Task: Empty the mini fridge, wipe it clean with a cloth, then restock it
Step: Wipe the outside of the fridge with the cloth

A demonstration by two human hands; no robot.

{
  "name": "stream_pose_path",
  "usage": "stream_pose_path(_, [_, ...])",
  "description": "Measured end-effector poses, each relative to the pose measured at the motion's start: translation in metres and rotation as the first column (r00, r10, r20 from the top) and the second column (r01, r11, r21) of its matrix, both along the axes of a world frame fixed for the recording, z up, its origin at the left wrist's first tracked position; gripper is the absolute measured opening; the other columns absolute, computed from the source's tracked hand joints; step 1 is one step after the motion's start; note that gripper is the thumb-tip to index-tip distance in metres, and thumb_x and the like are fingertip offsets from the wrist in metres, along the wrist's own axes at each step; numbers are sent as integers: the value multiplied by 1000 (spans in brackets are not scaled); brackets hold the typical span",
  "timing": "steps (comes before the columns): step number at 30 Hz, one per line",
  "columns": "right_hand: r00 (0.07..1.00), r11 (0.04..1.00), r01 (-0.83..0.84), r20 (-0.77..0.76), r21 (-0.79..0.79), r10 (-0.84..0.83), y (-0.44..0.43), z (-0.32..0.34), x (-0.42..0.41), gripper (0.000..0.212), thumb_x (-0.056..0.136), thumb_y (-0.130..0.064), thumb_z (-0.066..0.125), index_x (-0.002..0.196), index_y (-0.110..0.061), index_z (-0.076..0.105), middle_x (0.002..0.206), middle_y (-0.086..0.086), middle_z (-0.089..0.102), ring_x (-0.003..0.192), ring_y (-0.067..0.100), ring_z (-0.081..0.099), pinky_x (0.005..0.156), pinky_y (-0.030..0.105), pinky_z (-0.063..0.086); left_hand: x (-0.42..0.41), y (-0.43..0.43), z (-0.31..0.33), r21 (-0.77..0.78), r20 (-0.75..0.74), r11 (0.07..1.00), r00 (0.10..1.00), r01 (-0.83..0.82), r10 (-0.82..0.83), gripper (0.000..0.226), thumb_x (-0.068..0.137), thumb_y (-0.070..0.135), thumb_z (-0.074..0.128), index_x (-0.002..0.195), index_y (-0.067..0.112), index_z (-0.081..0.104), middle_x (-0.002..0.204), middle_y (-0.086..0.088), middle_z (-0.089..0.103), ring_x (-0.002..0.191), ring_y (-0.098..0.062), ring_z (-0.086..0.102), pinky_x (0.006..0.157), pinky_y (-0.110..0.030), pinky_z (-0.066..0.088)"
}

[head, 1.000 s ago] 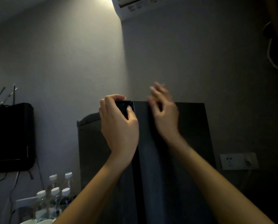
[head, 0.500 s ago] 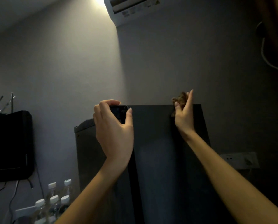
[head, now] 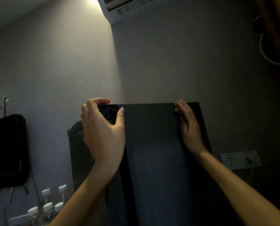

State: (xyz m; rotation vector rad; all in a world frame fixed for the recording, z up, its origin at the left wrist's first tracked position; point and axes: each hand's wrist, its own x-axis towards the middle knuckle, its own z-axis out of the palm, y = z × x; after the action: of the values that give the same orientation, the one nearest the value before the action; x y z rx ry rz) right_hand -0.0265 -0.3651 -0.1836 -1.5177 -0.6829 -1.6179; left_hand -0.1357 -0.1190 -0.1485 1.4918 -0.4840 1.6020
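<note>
L hand (head: 103,128) is clamped on the upper-left corner of the fridge door (head: 152,144), fingers hooked over the top edge and thumb on the front face; same hold as 1 s ago, so it's just steadying the panel. R hand (head: 187,126) is what changes: 1 s ago it sits mid-frame right next to the L hand w/ no cloth showing; now it's well apart, near the door's upper-right corner, fingers laid fairly straight and pressing the cloth (head: 175,109) vs the top edge. Only a small brownish wad peeks out on the thumb side; can't tell if the thumb also pinches it.

My read: that's one wipe pass along the door's top edge, left to right, so I'm in the wipe stage. The mini fridge (head: 75,152) itself sits centre-left of frame behind the open door; its interior isn't visible, so no telling how clean it is inside. Water bottles (head: 48,207) stand at lower left beside the cabinet, prob. the removed stock; restock not yet begun.

Room is dim; black bag (head: 7,150) at left, wall socket (head: 240,160) at right, AC unit (head: 127,7) at top.
</note>
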Motion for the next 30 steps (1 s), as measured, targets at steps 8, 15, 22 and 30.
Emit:
stream_pose_path(8, [958,807,51,-258,589,127,-65,23,36,44,101,0,39,143,-9,42,149,12,39,136,28,40,103,24,36,-1,0,0,16,-5,1000,1000,0,0,32,85,27,69,111,18,52,110,5,47,100,-4,43,71,3,31])
stream_pose_path(15, [952,816,128,-299,564,58,-19,43,5,42,103,-13,39,146,-11,40,153,5,35,139,20,34,111,21,25,-4,-2,1,-22,1,999,999,-40,40,29,85,27,70,107,18,54,109,1,50,104,-16,50,71,5,24])
stream_pose_path(22, [994,948,106,-71,301,-88,86,21,-36,44,98,-2,45,141,-11,46,151,3,37,139,10,33,112,12,20,-2,-1,1,-9,-15,999,999,-40,40,28,87,30,68,107,23,51,112,4,49,107,-11,48,67,-12,32])
stream_pose_path(30, [999,1000,30,38,-6,-30,171,1,-84,50,97,-2,45,145,-13,42,156,-1,31,144,12,27,114,47,32,-3,3,-1,-10,38,995,994,100,-99,15,91,14,59,103,19,52,106,7,48,103,-7,47,78,0,30])
